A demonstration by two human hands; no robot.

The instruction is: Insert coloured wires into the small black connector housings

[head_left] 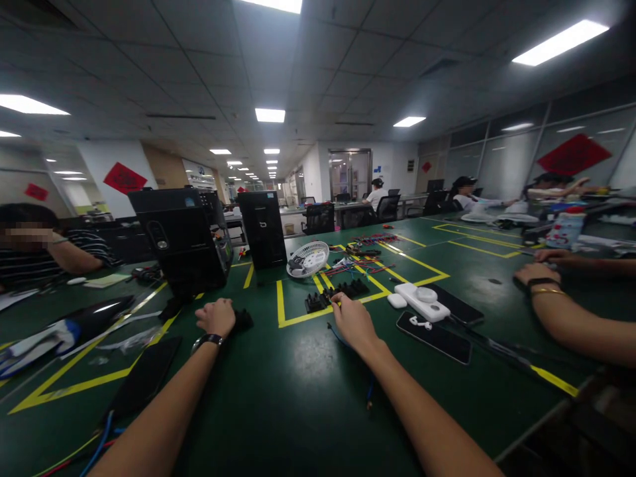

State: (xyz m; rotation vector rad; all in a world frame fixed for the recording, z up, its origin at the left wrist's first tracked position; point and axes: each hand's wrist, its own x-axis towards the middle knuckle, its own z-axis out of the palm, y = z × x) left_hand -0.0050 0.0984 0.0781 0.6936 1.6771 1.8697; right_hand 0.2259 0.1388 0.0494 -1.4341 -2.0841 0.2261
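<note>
My left hand (217,318) rests on the green table with its fingers curled in; what is under them, if anything, is hidden. Right beside it lies a small black block (243,319). My right hand (354,321) has thumb and forefinger brought together at the near side of a row of black connector blocks (318,302). Whatever sits between those fingertips is too small to make out. A short blue wire (370,387) runs beneath my right wrist, its bare copper end toward me.
Two black computer cases (262,228) stand behind, with a white basket (309,258) and coloured wires (360,265) nearby. At right lie a phone (434,339), a white charger (421,303) and a co-worker's hands (539,275). A black tablet-like slab (144,377) lies at left.
</note>
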